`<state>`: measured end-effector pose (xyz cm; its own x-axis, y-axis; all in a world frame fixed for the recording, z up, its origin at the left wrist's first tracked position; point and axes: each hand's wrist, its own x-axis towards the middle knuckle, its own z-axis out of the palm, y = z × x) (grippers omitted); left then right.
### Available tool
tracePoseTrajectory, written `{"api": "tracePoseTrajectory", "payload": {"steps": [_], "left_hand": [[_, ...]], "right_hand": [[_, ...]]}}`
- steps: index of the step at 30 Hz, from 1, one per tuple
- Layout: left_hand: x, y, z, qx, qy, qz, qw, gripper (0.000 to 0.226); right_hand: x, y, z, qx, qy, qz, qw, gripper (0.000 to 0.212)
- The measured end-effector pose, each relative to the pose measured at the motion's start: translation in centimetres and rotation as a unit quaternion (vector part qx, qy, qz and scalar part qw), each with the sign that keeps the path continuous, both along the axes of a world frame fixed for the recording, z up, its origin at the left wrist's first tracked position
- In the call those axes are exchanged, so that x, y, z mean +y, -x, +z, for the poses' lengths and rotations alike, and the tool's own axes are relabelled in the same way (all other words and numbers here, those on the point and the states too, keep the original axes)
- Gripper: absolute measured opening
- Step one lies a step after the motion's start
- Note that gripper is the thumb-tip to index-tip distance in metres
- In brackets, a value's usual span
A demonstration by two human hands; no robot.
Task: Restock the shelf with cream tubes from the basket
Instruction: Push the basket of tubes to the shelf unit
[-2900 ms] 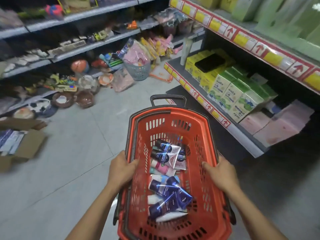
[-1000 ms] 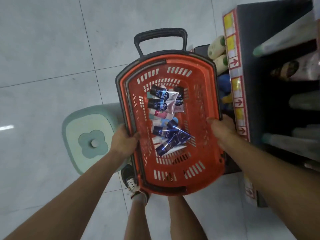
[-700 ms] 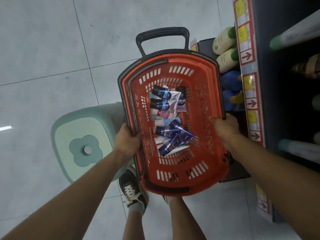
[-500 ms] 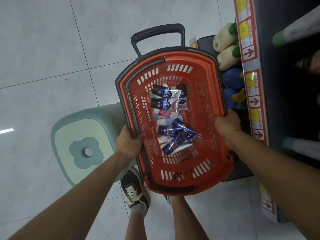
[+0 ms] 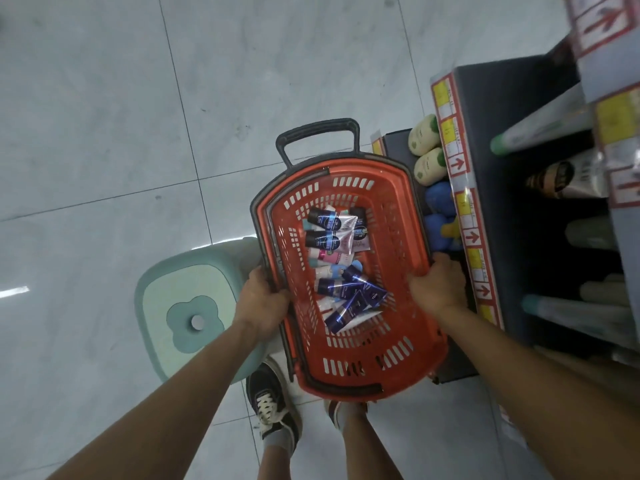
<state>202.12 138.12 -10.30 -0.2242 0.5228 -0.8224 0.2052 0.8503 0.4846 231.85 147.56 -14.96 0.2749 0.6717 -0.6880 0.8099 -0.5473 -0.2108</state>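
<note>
Basket (image 5: 412, 216) of cream tubes (image 5: 341, 261), hands gripping rim

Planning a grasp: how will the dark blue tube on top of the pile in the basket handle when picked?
The dark blue tube looks like a soft squeeze tube with a flat crimped end, so it probably gives under pressure. Its glossy skin may be slippery. It lies loose across other tubes in the red basket, so neighbours likely shift when it lifts.

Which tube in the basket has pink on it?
The pink-banded tube, lying mid-pile just below the two silver, dark-capped tubes. The rest look blue, silver or white.
</note>
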Motion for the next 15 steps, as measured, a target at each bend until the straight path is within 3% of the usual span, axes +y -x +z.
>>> {"api": "tracePoseTrajectory", "payload": {"steps": [5, 9, 11, 15], "left_hand": [[0.0, 0.3, 8.6, 0.042, -0.025, -0.057, 0.997, 0.005], [-1.2, 1.4, 12.8, 0.074, -0.062, -0.084, 0.992, 0.046], [-1.7, 1.9, 15.2, 0.075, -0.085, -0.088, 0.99, 0.057], [-1.4, 1.8, 27.2, 0.079, -0.099, -0.075, 0.989, 0.055]], "right_hand": [[-1.9, 1.0, 5.7, 0.02, 0.023, 0.056, 0.998, 0.048], [-2.9, 5.2, 17.3, 0.027, 0.001, 0.077, 0.997, 0.007], [-3.6, 6.6, 21.6, 0.042, -0.004, 0.093, 0.995, 0.012], [-5.6, 8.0, 28.0, 0.046, -0.025, 0.127, 0.99, 0.004]]}}
